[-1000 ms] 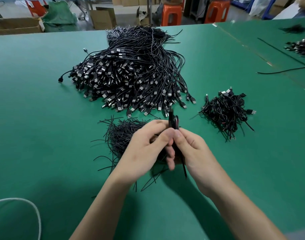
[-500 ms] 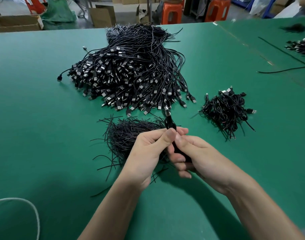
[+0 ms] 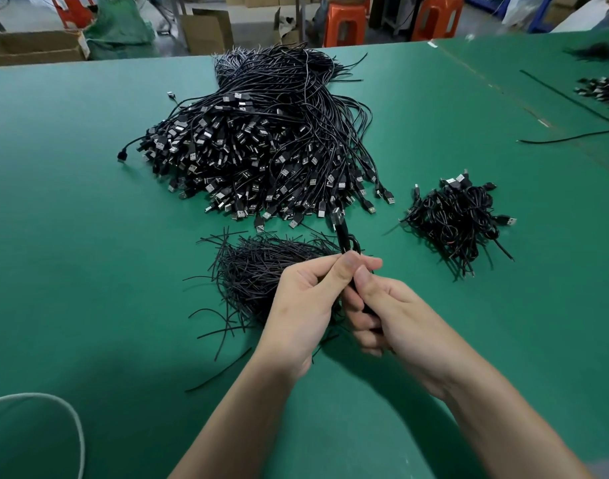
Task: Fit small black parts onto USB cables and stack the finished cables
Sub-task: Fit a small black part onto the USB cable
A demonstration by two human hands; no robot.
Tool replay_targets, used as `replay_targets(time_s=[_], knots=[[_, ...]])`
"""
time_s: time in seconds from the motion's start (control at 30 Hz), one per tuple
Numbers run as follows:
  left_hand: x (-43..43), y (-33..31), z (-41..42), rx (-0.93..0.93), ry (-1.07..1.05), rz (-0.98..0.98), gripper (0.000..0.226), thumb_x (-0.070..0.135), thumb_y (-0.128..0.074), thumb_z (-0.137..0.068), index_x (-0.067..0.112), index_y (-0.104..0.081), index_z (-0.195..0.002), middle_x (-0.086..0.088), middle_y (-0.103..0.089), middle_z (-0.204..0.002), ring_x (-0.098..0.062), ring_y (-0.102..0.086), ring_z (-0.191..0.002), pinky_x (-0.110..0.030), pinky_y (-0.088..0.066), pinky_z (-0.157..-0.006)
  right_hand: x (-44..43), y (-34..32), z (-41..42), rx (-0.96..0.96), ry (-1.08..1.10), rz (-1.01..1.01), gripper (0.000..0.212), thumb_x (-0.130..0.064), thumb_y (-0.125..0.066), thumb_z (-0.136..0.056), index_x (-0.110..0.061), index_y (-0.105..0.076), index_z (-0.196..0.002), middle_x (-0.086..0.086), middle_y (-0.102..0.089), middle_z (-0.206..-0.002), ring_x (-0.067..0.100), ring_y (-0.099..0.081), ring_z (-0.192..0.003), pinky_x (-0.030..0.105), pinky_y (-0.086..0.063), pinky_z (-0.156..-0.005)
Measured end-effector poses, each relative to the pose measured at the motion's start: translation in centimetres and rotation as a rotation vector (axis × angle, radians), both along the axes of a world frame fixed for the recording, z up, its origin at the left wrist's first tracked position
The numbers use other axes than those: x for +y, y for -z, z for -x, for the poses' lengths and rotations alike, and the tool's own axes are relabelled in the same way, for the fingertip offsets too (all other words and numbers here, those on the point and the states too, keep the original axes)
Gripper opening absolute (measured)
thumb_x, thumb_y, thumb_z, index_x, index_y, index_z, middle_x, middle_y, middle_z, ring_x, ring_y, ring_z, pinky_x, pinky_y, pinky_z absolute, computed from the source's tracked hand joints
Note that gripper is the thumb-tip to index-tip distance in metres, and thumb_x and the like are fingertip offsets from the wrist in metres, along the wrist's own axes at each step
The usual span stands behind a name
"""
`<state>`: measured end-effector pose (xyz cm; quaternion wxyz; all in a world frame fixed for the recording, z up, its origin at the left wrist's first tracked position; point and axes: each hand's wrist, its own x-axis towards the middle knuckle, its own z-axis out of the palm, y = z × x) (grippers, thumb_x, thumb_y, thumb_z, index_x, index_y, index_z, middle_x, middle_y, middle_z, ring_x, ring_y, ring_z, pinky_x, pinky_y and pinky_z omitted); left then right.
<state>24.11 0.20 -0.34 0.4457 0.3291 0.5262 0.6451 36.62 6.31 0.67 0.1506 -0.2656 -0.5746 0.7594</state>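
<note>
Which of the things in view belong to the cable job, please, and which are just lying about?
Job: left hand, right hand, both gripping the held USB cable; large cable heap; pile of thin black strips; small stack of bundled cables.
Lying about: white cord, orange stools, cardboard boxes.

The cable (image 3: 342, 236) runs down between the left hand (image 3: 306, 305) and right hand (image 3: 396, 316), which pinch it. Their fingers hide most of its length, and whether a black part sits on it cannot be told. The left hand covers part of the strip pile (image 3: 261, 267). A white cord (image 3: 71, 420) is cut by the left and bottom edges, and a far heap (image 3: 603, 86) by the right edge.
</note>
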Motion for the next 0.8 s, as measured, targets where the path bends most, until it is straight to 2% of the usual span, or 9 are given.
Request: replay_targets(time_s=[0.07,0.13,0.27,0.4,0.47,0.57,0.63,0.7,0.8], knots=[[-0.2,0.2,0.1,0.027,0.067,-0.012,0.034,0.054,-0.065,-0.095,0.030,-0.081,-0.078,-0.037,-0.066,-0.108,-0.021,-0.066,-0.084,-0.029,-0.059,-0.076,0.1,0.1,-0.2,0.029,-0.019,0.065,0.047,-0.060,-0.043,-0.101,-0.024,-0.043,-0.070,-0.005,-0.027,-0.062,0.013,-0.023,-0.050,0.023,-0.025,-0.048],[-0.2,0.3,0.1,0.024,0.106,-0.041,0.028,0.047,-0.066,-0.095,0.029,-0.082,-0.082,-0.022,-0.074,-0.108,-0.022,-0.066,-0.092,-0.025,-0.058,-0.082,0.1,0.2,-0.3,0.066,-0.031,0.150,0.047,-0.062,-0.045,-0.098,-0.024,-0.044,-0.070,-0.005,-0.027,-0.061,0.011,-0.024,-0.047,0.022,-0.028,-0.048],[-0.3,0.2,-0.2,-0.102,0.049,-0.056,0.029,0.048,-0.072,-0.085,0.020,-0.081,-0.078,-0.026,-0.072,-0.104,-0.020,-0.069,-0.074,-0.028,-0.060,-0.062,-0.3,0.3,-0.1,0.080,-0.015,0.201,0.050,-0.067,-0.047,-0.096,-0.025,-0.043,-0.069,-0.003,-0.025,-0.061,0.010,-0.023,-0.045,0.022,-0.026,-0.047],[-0.4,0.2,-1.0,-0.226,0.006,-0.021,0.038,0.049,-0.074,-0.085,0.012,-0.074,-0.073,0.004,-0.077,-0.093,-0.016,-0.064,-0.053,-0.034,-0.057,-0.044,-0.2,0.1,-0.1,0.083,-0.017,0.186,0.045,-0.061,-0.045,-0.100,-0.024,-0.046,-0.075,-0.003,-0.025,-0.066,0.012,-0.024,-0.050,0.021,-0.028,-0.047],[-0.3,0.2,-1.2,-0.225,-0.028,-0.014,0.042,0.048,-0.070,-0.084,0.008,-0.070,-0.072,0.005,-0.077,-0.093,-0.015,-0.061,-0.049,-0.030,-0.056,-0.044,0.0,0.0,-0.3,0.099,-0.031,0.175,0.039,-0.053,-0.047,-0.102,-0.022,-0.047,-0.080,-0.002,-0.027,-0.067,0.013,-0.026,-0.051,0.022,-0.030,-0.048],[-0.1,0.6,-1.1,-0.145,-0.065,-0.013,0.047,0.044,-0.069,-0.087,-0.004,-0.071,-0.085,0.005,-0.071,-0.077,-0.013,-0.064,-0.058,-0.030,-0.056,-0.058,0.1,0.1,-0.6,0.041,0.001,-0.026,0.037,-0.047,-0.043,-0.104,-0.017,-0.046,-0.082,-0.001,-0.029,-0.067,0.014,-0.029,-0.054,0.021,-0.030,-0.048],[-0.1,0.8,-0.7,-0.046,-0.070,-0.015,0.039,0.041,-0.068,-0.090,0.004,-0.079,-0.096,-0.001,-0.066,-0.069,-0.011,-0.068,-0.074,-0.025,-0.055,-0.076,0.0,0.2,-0.5,0.012,0.034,-0.122,0.039,-0.046,-0.041,-0.105,-0.013,-0.042,-0.083,-0.003,-0.027,-0.065,0.015,-0.026,-0.056,0.021,-0.027,-0.048],[-0.1,0.6,0.0,0.065,-0.036,-0.017,0.024,0.034,-0.068,-0.095,0.017,-0.083,-0.100,-0.012,-0.073,-0.080,-0.009,-0.071,-0.087,-0.022,-0.053,-0.086,-0.1,0.2,-0.4,0.010,0.056,-0.153,0.041,-0.044,-0.039,-0.107,-0.011,-0.039,-0.083,-0.006,-0.027,-0.063,0.015,-0.023,-0.056,0.020,-0.025,-0.047],[-0.2,-0.1,1.9,0.349,0.006,-0.022,0.017,0.021,-0.066,-0.100,0.025,-0.081,-0.107,0.007,-0.080,-0.103,-0.004,-0.072,-0.103,-0.022,-0.053,-0.093,-0.3,0.1,-0.2,-0.004,0.100,-0.195,0.035,-0.038,-0.037,-0.105,-0.013,-0.040,-0.080,-0.007,-0.029,-0.062,0.014,-0.026,-0.054,0.017,-0.028,-0.047]])
